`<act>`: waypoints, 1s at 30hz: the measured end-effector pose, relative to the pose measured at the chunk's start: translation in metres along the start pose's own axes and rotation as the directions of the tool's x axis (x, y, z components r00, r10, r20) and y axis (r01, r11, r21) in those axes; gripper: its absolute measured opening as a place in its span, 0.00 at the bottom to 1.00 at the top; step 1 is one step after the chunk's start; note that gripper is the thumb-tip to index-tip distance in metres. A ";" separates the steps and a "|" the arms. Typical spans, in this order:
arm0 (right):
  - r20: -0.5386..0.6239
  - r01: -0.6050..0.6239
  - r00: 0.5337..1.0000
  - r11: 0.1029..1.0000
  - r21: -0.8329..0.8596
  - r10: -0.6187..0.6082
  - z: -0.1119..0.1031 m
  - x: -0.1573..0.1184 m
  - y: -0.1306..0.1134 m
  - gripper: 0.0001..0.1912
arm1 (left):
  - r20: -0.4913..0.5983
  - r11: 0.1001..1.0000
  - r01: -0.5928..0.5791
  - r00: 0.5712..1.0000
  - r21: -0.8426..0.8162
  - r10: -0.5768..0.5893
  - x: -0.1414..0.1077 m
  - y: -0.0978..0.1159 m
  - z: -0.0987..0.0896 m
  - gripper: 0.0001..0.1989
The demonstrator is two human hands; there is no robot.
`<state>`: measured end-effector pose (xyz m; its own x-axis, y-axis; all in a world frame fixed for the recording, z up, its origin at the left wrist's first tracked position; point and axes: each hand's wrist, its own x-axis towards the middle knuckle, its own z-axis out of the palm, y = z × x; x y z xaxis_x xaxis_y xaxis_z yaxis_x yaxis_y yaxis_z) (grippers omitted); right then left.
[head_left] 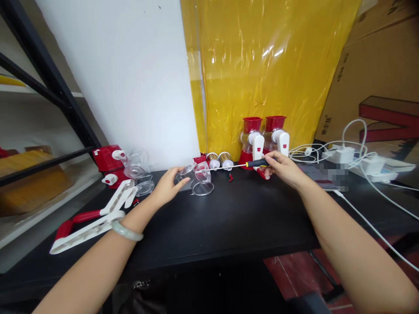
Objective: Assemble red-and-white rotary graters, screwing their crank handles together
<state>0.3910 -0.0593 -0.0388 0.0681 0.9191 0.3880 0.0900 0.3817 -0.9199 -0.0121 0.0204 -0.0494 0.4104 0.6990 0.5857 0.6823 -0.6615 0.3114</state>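
Note:
My left hand (168, 186) is wrapped around the near end of a clear plastic rotary-grater housing (200, 188) on the black tabletop. A screwdriver (257, 163) with a black and yellow handle is gripped in my right hand (281, 168). Its long thin shaft points left, with the tip reaching the clear housing; whether it touches is too small to tell. Behind the housing lie a red part (200, 159) and two metal grater drums (225, 160). A small red piece (231, 177) lies in front of the drums.
Two assembled red-and-white rotary graters (252, 126) stand at the back. On the left are red bases (109, 159), clear housings (144, 187) and white crank handles with red grips (87, 231). White cables and chargers (340, 155) spread across the right, beside a blurred flat device (314, 176).

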 end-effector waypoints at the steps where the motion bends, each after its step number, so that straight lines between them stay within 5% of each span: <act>1: -0.017 -0.015 1.000 0.998 -0.059 0.014 0.000 0.001 0.002 0.23 | 0.000 1.000 -0.003 1.000 0.003 0.003 0.000 -0.001 0.000 0.26; 3: -0.064 -0.046 0.997 0.994 -0.103 0.039 0.001 0.002 0.003 0.23 | -0.001 1.000 -0.009 1.000 0.008 0.009 0.000 -0.002 0.001 0.26; 9: -0.052 0.060 0.997 0.982 0.178 -0.051 0.003 0.000 0.000 0.25 | -0.002 1.000 -0.015 1.000 -0.008 0.015 0.001 0.000 0.000 0.25; 15: -0.082 -0.029 0.996 0.996 -0.083 0.022 0.003 0.002 0.004 0.21 | 0.000 1.000 -0.010 1.000 0.005 0.010 0.000 -0.001 0.000 0.26; 21: -0.065 0.019 0.998 0.977 0.213 -0.005 0.003 -0.001 -0.005 0.28 | -0.003 1.000 -0.006 1.000 0.009 0.006 0.000 -0.001 0.000 0.25; 27: -0.081 -0.059 0.995 0.994 -0.087 0.052 0.004 0.001 0.003 0.21 | 0.001 0.999 -0.034 0.999 0.011 0.034 0.000 -0.004 0.001 0.25; 30: -0.116 -0.062 0.991 0.996 0.067 0.070 0.006 0.001 0.000 0.19 | 0.004 0.999 -0.045 0.999 0.007 0.045 0.001 -0.005 0.001 0.24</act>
<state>0.3852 -0.0580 -0.0393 0.1888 0.9260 0.3269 0.0191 0.3294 -0.9440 -0.0143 0.0243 -0.0516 0.4430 0.6695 0.5963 0.6671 -0.6905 0.2796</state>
